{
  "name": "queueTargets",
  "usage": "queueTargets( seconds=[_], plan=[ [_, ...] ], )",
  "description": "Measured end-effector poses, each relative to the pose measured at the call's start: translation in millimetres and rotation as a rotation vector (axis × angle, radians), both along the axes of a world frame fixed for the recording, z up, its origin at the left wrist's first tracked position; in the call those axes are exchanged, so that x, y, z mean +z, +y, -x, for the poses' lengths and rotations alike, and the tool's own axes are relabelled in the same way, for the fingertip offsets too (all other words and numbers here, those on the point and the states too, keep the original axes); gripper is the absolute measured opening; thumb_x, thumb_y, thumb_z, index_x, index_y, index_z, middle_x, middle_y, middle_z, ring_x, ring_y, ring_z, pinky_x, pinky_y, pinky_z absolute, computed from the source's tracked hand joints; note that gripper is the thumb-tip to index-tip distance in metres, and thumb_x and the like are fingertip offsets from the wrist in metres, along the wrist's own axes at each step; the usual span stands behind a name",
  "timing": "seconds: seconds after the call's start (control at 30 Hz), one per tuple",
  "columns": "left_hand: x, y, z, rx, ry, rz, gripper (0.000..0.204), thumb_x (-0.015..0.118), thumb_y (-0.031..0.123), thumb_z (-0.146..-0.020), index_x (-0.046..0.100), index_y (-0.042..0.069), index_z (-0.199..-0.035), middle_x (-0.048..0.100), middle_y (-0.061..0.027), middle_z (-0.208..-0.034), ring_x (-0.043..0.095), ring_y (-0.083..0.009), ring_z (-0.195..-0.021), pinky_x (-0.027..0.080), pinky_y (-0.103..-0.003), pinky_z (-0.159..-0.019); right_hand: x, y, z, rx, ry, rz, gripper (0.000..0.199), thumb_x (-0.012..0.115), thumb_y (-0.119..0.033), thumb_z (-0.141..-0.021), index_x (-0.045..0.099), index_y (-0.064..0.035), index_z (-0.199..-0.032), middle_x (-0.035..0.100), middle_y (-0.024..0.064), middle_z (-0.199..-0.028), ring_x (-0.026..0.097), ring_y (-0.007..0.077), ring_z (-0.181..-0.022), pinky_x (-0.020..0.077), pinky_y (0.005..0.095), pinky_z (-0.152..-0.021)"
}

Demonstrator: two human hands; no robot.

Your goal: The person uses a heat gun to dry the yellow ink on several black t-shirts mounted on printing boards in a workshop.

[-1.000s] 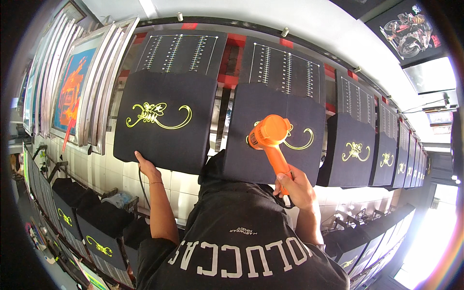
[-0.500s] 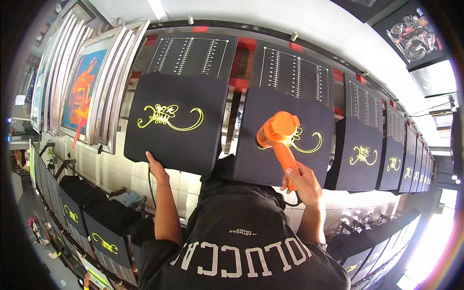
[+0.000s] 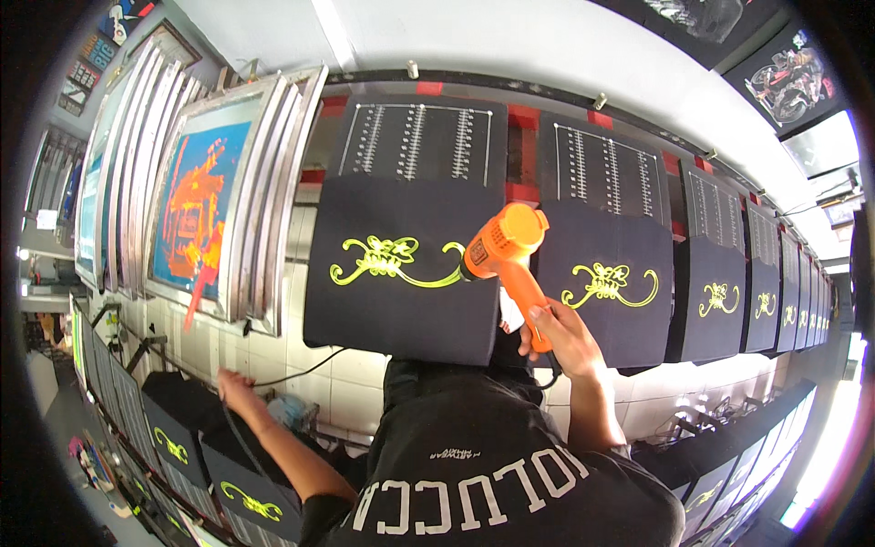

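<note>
My right hand point(image 3: 567, 339) is wrapped round the handle of an orange heat gun point(image 3: 512, 239). Its dark nozzle points left, over the right end of the yellow-green scroll print point(image 3: 383, 260) on a black fabric panel point(image 3: 410, 319). The panel lies on a dark board point(image 3: 415, 141) marked with white ruler lines. Off to the left, away from the panels, my left hand point(image 3: 235, 390) is closed on a thin black cord point(image 3: 305, 372), though its fingers are small and slightly blurred. Beside the heat gun is a second black panel point(image 3: 606, 333) with the same print.
Several more printed panels point(image 3: 715, 333) run in a row to the right. Framed printing screens point(image 3: 196, 201) lean upright at the left. Behind me, another row holds printed black panels point(image 3: 246, 465). A black rail point(image 3: 510, 84) with pegs borders the far side.
The view has shifted left along the row. The heat gun has gone from the second panel to the print on the left one. My left hand has left that panel's edge and swung out left.
</note>
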State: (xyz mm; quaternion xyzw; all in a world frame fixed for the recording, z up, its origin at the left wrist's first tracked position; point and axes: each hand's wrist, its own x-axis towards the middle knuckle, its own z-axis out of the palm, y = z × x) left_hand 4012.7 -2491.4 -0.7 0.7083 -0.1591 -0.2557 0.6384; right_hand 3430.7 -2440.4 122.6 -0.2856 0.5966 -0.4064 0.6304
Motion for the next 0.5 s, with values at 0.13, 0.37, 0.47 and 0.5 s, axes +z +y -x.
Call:
queueTargets(
  seconds=[0.13,0.37,0.47,0.5],
  plan=[
    [112,-12,-34,-0.156,0.016,0.051,0.032,0.052,0.034,-0.102,0.047,0.011,-0.079,0.038,0.0021,-0.067,0.035,-0.0094,-0.053,0.035,-0.027,-0.049,1,-47,-58,-0.073,0.110,0.007,0.038,0.054,-0.036,-0.102,0.058,0.0018,-0.109,0.063,0.0042,-0.077,0.065,0.0134,-0.066,0.0505,0.0263,-0.057],
    [240,-11,-53,-0.832,-0.210,0.708,0.036,0.054,0.032,-0.098,0.044,0.005,-0.077,0.038,-0.0049,-0.063,0.034,-0.0121,-0.042,0.026,-0.022,-0.036,15,-69,-99,-0.166,0.212,-0.020,0.037,0.057,-0.034,-0.101,0.060,0.0021,-0.107,0.062,0.0030,-0.075,0.063,0.0118,-0.064,0.0497,0.0255,-0.056],
    [280,-41,-43,-1.677,-0.166,1.285,0.037,0.070,0.037,-0.089,0.054,0.004,-0.083,0.055,-0.0095,-0.077,0.054,-0.0205,-0.062,0.043,-0.039,-0.063,18,-72,-115,-0.152,0.244,-0.034,0.035,0.057,-0.033,-0.100,0.060,0.0021,-0.105,0.061,0.0030,-0.074,0.063,0.0116,-0.063,0.0495,0.0253,-0.056],
    [293,-44,-25,-1.807,-0.171,1.392,0.035,0.071,0.037,-0.089,0.057,0.006,-0.082,0.059,-0.0094,-0.081,0.059,-0.0213,-0.069,0.049,-0.046,-0.073,17,-73,-119,-0.144,0.254,-0.039,0.035,0.057,-0.033,-0.100,0.060,0.0021,-0.104,0.061,0.0031,-0.074,0.063,0.0116,-0.062,0.0494,0.0252,-0.055]
  ],
)
